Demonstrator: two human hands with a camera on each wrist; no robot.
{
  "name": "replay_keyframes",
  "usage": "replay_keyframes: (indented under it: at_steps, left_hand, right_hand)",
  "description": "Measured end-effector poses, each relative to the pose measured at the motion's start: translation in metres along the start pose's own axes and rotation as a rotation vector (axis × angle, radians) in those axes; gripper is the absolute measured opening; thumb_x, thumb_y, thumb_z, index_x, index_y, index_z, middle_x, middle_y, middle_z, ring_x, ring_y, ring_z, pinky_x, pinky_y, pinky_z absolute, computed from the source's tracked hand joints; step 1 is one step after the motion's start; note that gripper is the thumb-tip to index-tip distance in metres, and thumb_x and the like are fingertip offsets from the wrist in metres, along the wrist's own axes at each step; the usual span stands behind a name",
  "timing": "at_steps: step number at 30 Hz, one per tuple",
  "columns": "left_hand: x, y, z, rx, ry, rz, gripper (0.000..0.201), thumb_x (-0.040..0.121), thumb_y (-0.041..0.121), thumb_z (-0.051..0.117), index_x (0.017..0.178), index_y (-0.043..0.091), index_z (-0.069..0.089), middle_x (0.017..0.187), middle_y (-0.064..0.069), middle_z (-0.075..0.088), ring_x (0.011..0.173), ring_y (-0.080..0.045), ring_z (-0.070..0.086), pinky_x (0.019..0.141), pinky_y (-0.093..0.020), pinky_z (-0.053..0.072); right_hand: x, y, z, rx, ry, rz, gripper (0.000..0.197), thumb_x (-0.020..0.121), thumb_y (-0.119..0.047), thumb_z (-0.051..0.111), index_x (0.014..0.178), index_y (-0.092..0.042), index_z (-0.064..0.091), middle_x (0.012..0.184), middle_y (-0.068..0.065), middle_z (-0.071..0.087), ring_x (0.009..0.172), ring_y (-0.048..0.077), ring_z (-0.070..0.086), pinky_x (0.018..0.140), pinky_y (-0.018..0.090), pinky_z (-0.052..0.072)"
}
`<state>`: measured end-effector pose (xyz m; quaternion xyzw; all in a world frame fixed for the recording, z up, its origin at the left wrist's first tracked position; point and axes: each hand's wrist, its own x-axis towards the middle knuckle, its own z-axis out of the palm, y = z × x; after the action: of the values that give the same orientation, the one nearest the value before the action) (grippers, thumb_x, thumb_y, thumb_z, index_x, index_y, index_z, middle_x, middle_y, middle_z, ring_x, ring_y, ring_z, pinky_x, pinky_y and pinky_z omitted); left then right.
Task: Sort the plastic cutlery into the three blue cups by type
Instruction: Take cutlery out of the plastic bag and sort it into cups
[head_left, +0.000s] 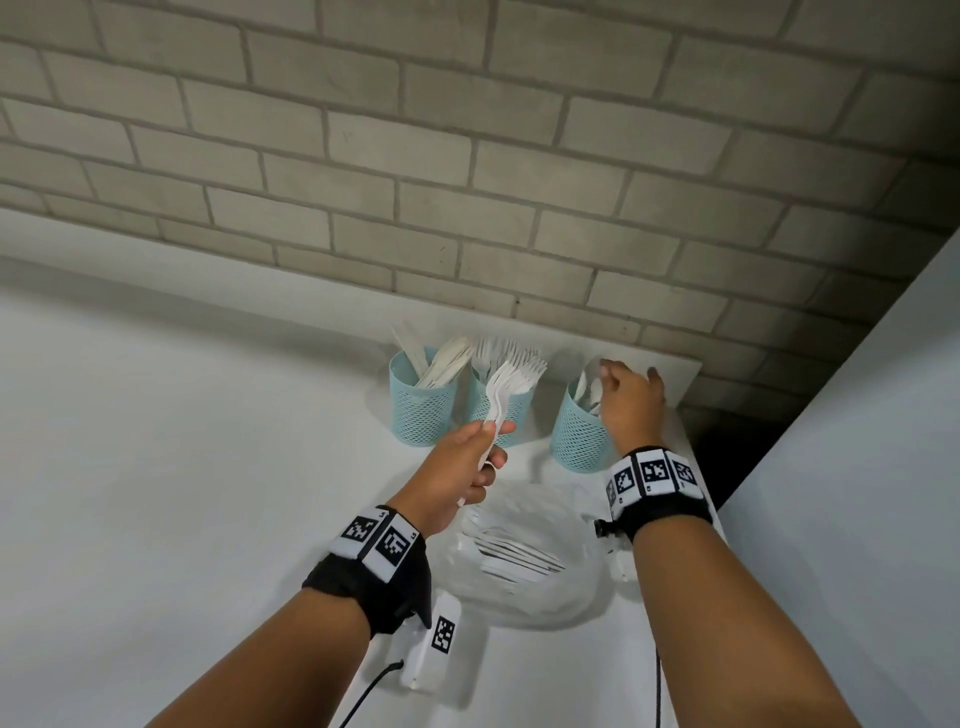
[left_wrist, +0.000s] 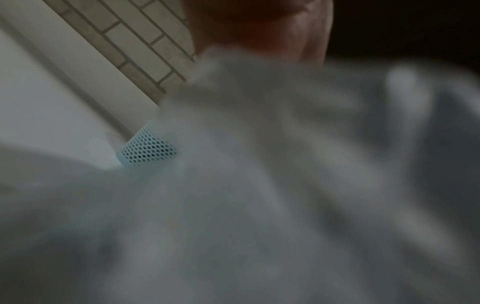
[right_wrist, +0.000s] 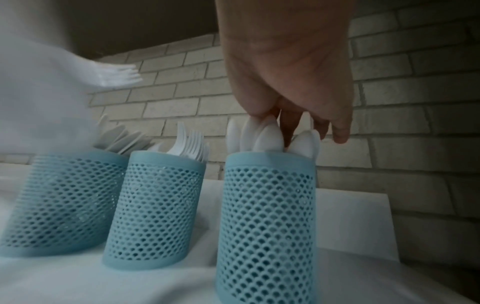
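Fingers (head_left: 480, 470) of the left hand (head_left: 457, 467) clench a fork bundle (head_left: 511, 387), tines pointing up-frame over the middle cup (head_left: 498, 415), just above. The right hand (right_wrist: 288, 67) pinches spoons (right_wrist: 270, 136) in the right cup (right_wrist: 267, 226).

The head view looks forward and steeply down from above both forearms, onto a white table (head_left: 156, 467) set against a brick wall (head_left: 467, 156). The right wrist view sits low, near the table top, facing the wall, very close to three blue cups (right_wrist: 267, 216). The left wrist view also faces the wall, but a blurred white shape close to its lens fills most of it. All three views share the cups and the wall.
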<state>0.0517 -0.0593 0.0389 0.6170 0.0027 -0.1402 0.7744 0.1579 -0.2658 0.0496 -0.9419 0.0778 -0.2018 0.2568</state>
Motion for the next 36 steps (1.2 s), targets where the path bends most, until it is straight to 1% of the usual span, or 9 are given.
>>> replay_keyframes:
  at_steps: [4,7,11,16,21,25,28,33,36]
  left_hand:
    - [-0.003,-0.001,-0.002,0.05,0.012,0.031,0.027,0.101,0.028,0.038,0.117,0.021,0.057,0.078,0.002,0.057,0.056,-0.006,0.041,0.047,-0.014,0.032]
    - [-0.003,-0.003,-0.001,0.052,0.036,0.041,0.026,0.1,0.027,0.039,0.113,0.017,0.06,0.085,0.001,0.065,0.059,-0.006,0.05,0.051,-0.016,0.037]
    - [-0.003,-0.004,0.002,0.046,0.066,0.066,0.027,0.1,0.029,0.04,0.109,0.016,0.062,0.076,0.004,0.062,0.051,-0.003,0.046,0.047,-0.014,0.034]
    - [-0.006,-0.001,0.003,0.03,-0.017,0.079,0.027,0.099,0.033,0.04,0.102,0.018,0.062,0.065,0.004,0.046,0.048,-0.003,0.035,0.045,-0.013,0.026]
    - [-0.006,0.005,-0.003,0.139,0.121,0.103,0.039,0.1,0.036,0.037,0.104,0.007,0.062,0.07,0.001,0.058,0.058,-0.006,0.047,0.051,-0.013,0.041]
    - [0.001,0.007,-0.008,0.146,0.246,0.106,0.026,0.1,0.019,0.04,0.087,0.012,0.061,0.066,-0.001,0.05,0.056,-0.008,0.042,0.053,-0.015,0.037]
    - [0.007,0.01,-0.005,0.138,0.302,0.083,0.029,0.099,0.014,0.041,0.075,0.016,0.057,0.064,-0.001,0.044,0.054,-0.009,0.039,0.048,-0.016,0.032]
    - [0.003,0.013,-0.008,-0.035,0.209,-0.056,0.035,0.099,0.042,0.035,0.099,0.014,0.056,0.07,0.0,0.053,0.051,-0.006,0.042,0.043,-0.012,0.032]
    - [0.004,0.011,-0.01,-0.044,0.161,-0.015,0.037,0.096,0.049,0.037,0.093,0.015,0.052,0.055,0.006,0.037,0.041,-0.004,0.027,0.04,-0.014,0.021]
  right_hand:
    - [-0.005,-0.018,-0.009,-0.148,-0.05,-0.011,0.034,0.1,-0.026,0.037,0.127,-0.021,0.058,0.149,0.009,0.035,0.141,0.036,0.011,0.112,0.047,0.013]
    - [-0.013,-0.042,-0.021,0.18,0.01,-0.118,0.038,0.095,-0.032,0.05,0.128,-0.017,0.057,0.141,0.008,0.046,0.126,0.028,0.04,0.102,0.04,0.035]
    - [-0.04,-0.073,-0.032,0.568,-0.393,-0.143,0.057,0.089,-0.034,0.061,0.14,-0.024,0.039,0.12,0.001,0.059,0.101,0.013,0.056,0.08,0.017,0.044]
    - [-0.055,-0.08,-0.019,0.845,-0.787,-0.014,0.048,0.087,-0.012,0.064,0.13,-0.02,0.045,0.094,0.006,0.069,0.08,0.012,0.067,0.065,0.024,0.056]
    - [-0.043,-0.084,-0.018,0.829,-0.645,0.076,0.012,0.087,-0.013,0.064,0.098,-0.009,0.06,0.083,0.007,0.065,0.068,0.014,0.065,0.051,0.019,0.055]
    - [-0.018,-0.088,-0.024,0.734,-0.295,0.101,0.013,0.088,-0.014,0.064,0.096,-0.005,0.061,0.083,0.011,0.066,0.054,0.008,0.063,0.044,0.014,0.05]
    - [-0.012,-0.099,-0.017,0.579,-0.277,-0.018,0.017,0.085,-0.016,0.068,0.095,-0.004,0.061,0.086,0.013,0.067,0.063,0.016,0.064,0.053,0.021,0.055]
    - [-0.016,-0.096,-0.013,0.633,-0.16,-0.058,0.019,0.086,-0.018,0.067,0.093,-0.002,0.06,0.077,0.007,0.062,0.058,0.007,0.056,0.038,0.008,0.039]
    - [-0.026,-0.093,-0.007,0.685,-0.154,-0.091,0.015,0.086,-0.021,0.067,0.086,-0.009,0.059,0.073,0.003,0.06,0.058,0.006,0.056,0.041,0.009,0.041]
